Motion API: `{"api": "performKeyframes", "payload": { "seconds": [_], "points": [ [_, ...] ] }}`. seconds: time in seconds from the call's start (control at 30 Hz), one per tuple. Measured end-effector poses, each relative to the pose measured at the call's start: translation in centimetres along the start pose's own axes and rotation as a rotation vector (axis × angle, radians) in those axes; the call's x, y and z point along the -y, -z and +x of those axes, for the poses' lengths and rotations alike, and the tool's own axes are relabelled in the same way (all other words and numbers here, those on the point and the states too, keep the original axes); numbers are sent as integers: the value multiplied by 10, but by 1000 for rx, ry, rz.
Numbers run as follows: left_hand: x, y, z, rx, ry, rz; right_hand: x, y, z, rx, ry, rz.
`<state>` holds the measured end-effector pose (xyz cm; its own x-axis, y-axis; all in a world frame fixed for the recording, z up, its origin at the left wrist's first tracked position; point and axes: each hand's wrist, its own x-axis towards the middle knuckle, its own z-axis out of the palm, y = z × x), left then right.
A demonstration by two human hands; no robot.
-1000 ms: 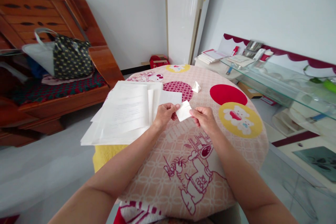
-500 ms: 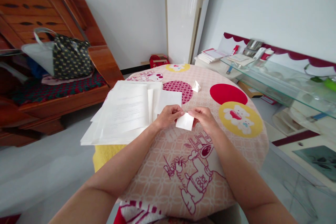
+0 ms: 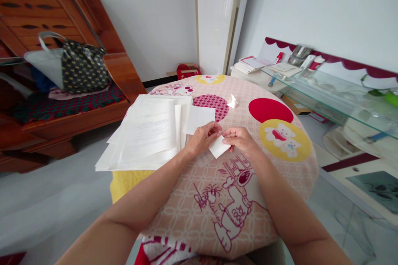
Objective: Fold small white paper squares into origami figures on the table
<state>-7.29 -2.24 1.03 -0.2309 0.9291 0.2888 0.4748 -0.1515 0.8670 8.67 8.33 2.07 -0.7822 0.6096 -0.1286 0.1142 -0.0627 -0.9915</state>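
A small white square of paper point(image 3: 218, 148) is held between my two hands, just above the patterned tablecloth point(image 3: 180, 215). My left hand point(image 3: 203, 137) pinches its upper left edge. On the other side, my right hand point(image 3: 241, 138) grips the right corner between thumb and fingers. Some fingertips are hidden behind the paper. Just beyond my left hand lies a loose white sheet point(image 3: 200, 118). Farther back on the table stands a small folded white paper piece point(image 3: 232, 101).
A stack of printed papers point(image 3: 152, 132) covers the table's left side. To the right is a glass shelf point(image 3: 329, 95) with metal containers point(image 3: 301, 51) and other items. A wooden bench point(image 3: 121, 74) with a dotted bag point(image 3: 83, 66) stands at the left.
The small paper has turned, so one corner now points down toward me. My left hand's fingers have lifted and shifted along its upper edge; my right hand's grip has moved slightly.
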Motion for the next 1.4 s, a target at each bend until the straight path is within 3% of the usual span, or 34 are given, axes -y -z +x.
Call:
{"api": "performKeyframes", "payload": {
  "seconds": [0.17,0.37,0.67,0.87,0.97,1.23,1.33,1.4],
  "points": [
    [7,1,0,-111,-99,188,-1,0,0,-212,-19,-26],
    [-1,-2,-6,85,-178,328,-6,-13,3,-330,-87,-76],
    [-10,-1,-14,363,-159,663,2,-7,-5,-69,-255,-269],
    [-9,4,-12,473,-201,651,6,-5,-10,81,-332,-442],
    [-7,6,-12,489,-217,634,6,4,-11,155,-251,-509],
    [-2,8,-12,517,-291,553,-1,26,1,58,290,-712],
    [-1,8,-11,511,-266,551,-5,24,4,105,384,-821],
    [-1,9,-10,511,-248,560,-6,22,3,135,370,-852]
  ]
}}
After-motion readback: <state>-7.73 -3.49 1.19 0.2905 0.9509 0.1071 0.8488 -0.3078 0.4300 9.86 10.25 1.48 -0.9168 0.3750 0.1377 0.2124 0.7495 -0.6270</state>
